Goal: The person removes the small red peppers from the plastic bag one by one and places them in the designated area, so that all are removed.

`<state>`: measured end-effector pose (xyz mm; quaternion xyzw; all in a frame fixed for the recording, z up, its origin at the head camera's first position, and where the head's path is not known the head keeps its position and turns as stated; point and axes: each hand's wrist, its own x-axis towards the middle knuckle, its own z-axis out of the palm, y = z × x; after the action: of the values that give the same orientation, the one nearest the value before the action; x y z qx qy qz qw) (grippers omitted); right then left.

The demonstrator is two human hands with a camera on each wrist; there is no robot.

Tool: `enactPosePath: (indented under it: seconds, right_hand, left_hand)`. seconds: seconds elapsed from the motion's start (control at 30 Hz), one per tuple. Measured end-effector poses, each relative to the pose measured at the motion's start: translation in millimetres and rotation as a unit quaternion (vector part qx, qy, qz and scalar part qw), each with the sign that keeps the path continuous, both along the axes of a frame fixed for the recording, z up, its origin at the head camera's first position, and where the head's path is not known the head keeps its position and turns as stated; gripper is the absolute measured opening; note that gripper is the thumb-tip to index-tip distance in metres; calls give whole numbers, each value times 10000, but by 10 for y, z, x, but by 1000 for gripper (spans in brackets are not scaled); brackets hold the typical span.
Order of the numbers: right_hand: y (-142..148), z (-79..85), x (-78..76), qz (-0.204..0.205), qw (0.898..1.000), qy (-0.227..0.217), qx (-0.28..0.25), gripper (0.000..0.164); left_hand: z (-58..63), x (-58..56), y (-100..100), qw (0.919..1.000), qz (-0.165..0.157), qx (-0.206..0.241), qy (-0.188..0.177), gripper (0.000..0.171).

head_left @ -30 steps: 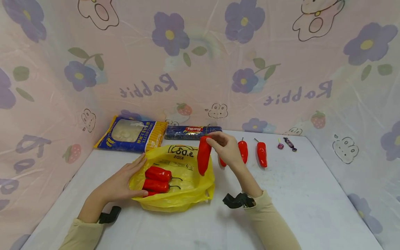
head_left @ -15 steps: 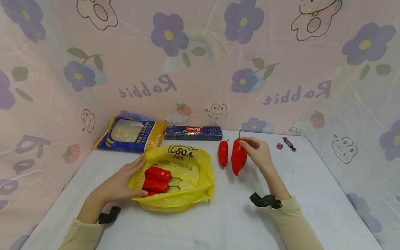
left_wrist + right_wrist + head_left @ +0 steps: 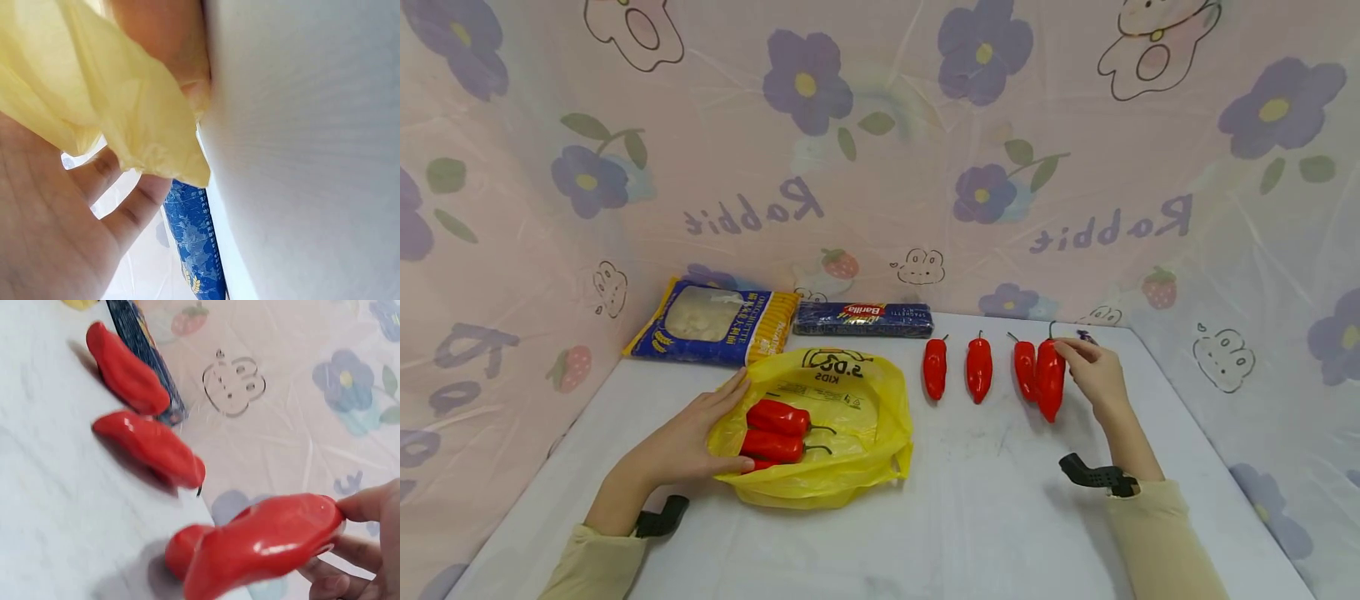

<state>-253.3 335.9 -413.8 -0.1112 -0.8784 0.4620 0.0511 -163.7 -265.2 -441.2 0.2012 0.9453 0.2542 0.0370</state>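
In the head view my right hand (image 3: 1092, 371) pinches a red chili pepper (image 3: 1050, 382) near its stem end. This pepper hangs tip down, in front of or beside another red pepper (image 3: 1025, 371) on the table. Further left lie two more peppers, one in the middle (image 3: 979, 371) and one nearer the bag (image 3: 935, 369). The right wrist view shows the held pepper (image 3: 269, 540) close up between thumb and fingers. My left hand (image 3: 681, 437) holds the left rim of a yellow plastic bag (image 3: 827, 487), fingers spread, thumb over the near edge. Several peppers (image 3: 775, 446) lie inside the bag.
Behind the bag lie a blue and yellow pasta bag (image 3: 715, 323) and a dark blue spaghetti pack (image 3: 863, 320). A wrapped candy (image 3: 1086, 336) shows partly behind my right hand. Patterned cloth walls (image 3: 880, 167) enclose the white table (image 3: 985, 533).
My right hand has carried the pepper from over the bag to the right, past the peppers on the table. The left hand and the bag have stayed in place.
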Motion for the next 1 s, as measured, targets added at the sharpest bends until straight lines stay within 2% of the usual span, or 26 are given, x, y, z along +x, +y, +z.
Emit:
enactPosePath:
  seconds: [0.2,0.33,0.53,0.77,1.0]
  right_hand:
    - [213,-97,-90,-12,9978,-661,70,72]
    - [281,-163,-147,-131,9955,-925,160,72]
    - [326,-293,-204,-449,9936,-1002,273,70]
    - [351,-404,-241,-640,9896,-1245,333,79]
    - [326,-473,-245,-770,9895,-1157,395,74]
  left_hand:
    - [-5,-3,1,10000,1,6,-12,116]
    - [-8,-3,-1,10000,17,-9,-25,117]
    - [-4,1,0,10000,10,19,-21,116]
    - [5,8,7,9999,67,-26,-72,116]
    - [-1,-2,-2,10000,30,-11,-44,116]
